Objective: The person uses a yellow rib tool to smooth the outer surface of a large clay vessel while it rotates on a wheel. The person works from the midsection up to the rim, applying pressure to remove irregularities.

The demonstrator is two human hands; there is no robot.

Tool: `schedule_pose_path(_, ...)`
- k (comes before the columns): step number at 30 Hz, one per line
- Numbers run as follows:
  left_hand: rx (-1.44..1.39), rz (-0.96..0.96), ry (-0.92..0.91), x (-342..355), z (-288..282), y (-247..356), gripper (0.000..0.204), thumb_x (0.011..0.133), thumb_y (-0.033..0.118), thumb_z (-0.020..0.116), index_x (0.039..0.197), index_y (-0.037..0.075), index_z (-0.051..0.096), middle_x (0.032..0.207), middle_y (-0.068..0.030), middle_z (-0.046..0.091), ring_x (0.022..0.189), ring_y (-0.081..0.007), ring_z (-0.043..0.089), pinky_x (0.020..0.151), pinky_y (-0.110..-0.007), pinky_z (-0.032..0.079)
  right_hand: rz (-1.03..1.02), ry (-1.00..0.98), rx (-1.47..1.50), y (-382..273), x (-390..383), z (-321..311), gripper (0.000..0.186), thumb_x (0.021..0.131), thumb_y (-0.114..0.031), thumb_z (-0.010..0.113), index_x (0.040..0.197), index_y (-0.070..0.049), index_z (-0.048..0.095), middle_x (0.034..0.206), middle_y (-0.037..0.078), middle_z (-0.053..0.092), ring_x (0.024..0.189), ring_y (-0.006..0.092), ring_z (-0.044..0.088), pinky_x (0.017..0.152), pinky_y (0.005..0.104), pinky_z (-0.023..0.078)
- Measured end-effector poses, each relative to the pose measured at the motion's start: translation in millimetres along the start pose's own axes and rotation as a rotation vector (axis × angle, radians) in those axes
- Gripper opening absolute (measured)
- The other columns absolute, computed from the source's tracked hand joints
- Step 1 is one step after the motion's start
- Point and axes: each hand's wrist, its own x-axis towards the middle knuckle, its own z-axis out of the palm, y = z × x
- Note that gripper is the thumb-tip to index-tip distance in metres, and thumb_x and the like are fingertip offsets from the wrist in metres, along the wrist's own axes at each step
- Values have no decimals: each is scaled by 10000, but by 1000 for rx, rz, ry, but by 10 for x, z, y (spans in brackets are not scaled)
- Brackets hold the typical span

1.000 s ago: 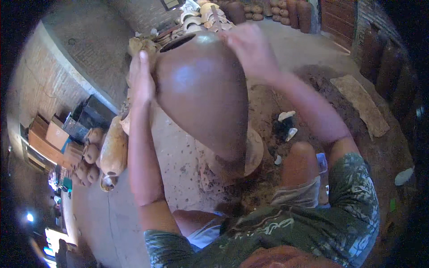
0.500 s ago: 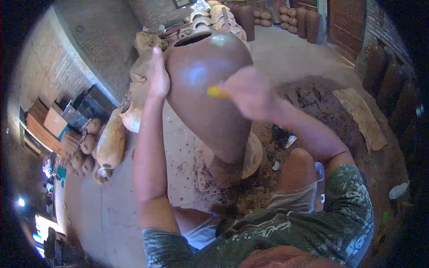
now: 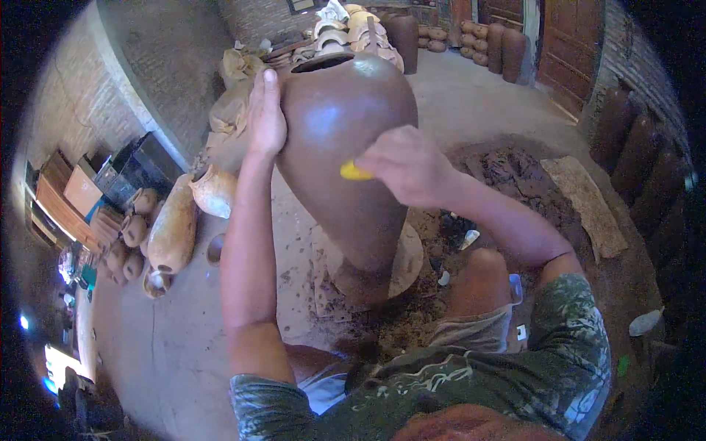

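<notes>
A tall brown clay pot point(image 3: 331, 136) stands in front of me, wide at the shoulder and narrowing to its foot, with a dark opening at the top. It rests on a round base point(image 3: 413, 268) near the floor. My left hand point(image 3: 266, 117) lies flat against the pot's upper left side, fingers stretched upward. In my right hand point(image 3: 412, 167) is a small yellow scraper point(image 3: 356, 171), pinched in the fingers and held against the pot's right front wall. The fingers partly hide the scraper.
Wet dark clay point(image 3: 515, 173) is heaped on the floor at right, beside a tan sheet point(image 3: 585, 206). Long pale pots point(image 3: 173, 228) and smaller jars point(image 3: 134, 229) stand at left. Tall dark pots point(image 3: 614, 128) line the right wall, and curved pieces point(image 3: 331, 35) are stacked behind.
My right hand has moved a little lower on the pot with the yellow scraper, which shows more fully now. My left hand stays on the pot's left side.
</notes>
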Motion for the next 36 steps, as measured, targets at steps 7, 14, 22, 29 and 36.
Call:
schedule_pose_path(7,-333,-109,-191,114,-20,-111,798,1089,600,297,1540,-52,386,1523,-175,486,1395,-266,464,1192,-376,314,112,175,-89,810,757,-335,253,885,-10,640,1117,-40,735,1050,116,705,991,322,649,896,424,511)
schedule_pose_path(14,-354,-34,-101,-51,1,174,758,1090,600,296,1502,-11,473,1458,-173,555,1360,-272,510,1178,-393,342,120,177,-44,503,340,-159,255,856,3,650,1083,-61,747,1096,118,716,1033,311,657,975,427,514)
schedule_pose_path(22,-416,-59,-215,83,77,86,767,1096,575,285,1447,-70,509,1403,-198,593,1321,-282,545,1163,-397,360,-47,88,-15,95,-582,26,218,841,-7,673,1038,-54,751,1069,88,704,1021,288,650,892,429,533)
schedule_pose_path(29,-306,-86,-190,-3,112,143,780,1091,590,281,1396,-72,557,1387,-204,604,1285,-286,568,1136,-408,387,427,225,-8,1178,247,-256,234,905,-46,634,1094,-104,759,1077,111,711,1030,296,669,924,418,513)
schedule_pose_path(36,-285,-53,-147,42,71,54,791,1087,601,288,1429,-76,513,1422,-213,575,1310,-296,553,1143,-421,385,210,416,43,455,-381,85,246,849,2,717,1083,-64,754,1082,104,709,1013,294,660,937,416,513)
